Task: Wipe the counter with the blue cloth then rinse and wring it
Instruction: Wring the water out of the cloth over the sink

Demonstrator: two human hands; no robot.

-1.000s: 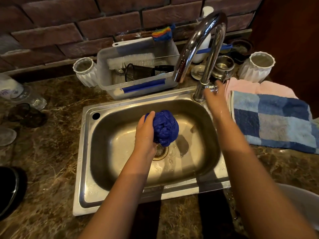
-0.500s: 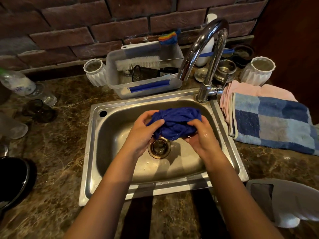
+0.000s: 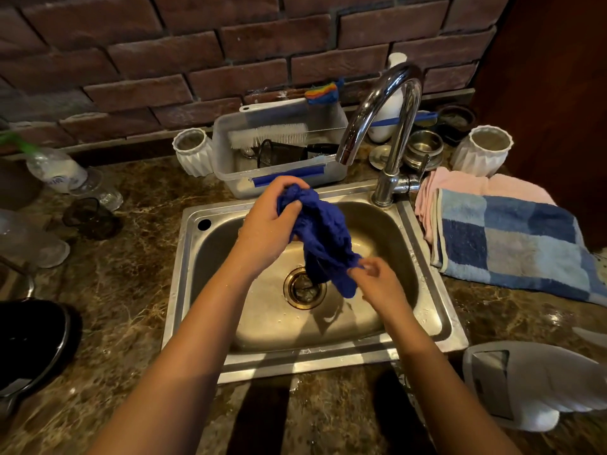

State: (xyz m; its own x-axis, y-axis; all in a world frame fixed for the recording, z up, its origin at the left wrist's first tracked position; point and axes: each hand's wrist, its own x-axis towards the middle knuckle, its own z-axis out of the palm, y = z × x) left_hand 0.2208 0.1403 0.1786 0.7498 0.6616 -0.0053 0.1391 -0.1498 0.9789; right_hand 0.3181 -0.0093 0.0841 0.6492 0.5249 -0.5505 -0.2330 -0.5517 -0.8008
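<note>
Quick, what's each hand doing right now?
Left hand: grips the blue cloth's upper end.
Right hand: pinches its lower end.

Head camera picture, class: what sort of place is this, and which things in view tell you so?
Most likely a home kitchen: a steel sink with a curved tap set in a stone counter, and a plastic tub of washing-up brushes against the brick wall.

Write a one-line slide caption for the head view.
Left hand grips the blue cloth over the sink; right hand pinches its lower end.
</note>
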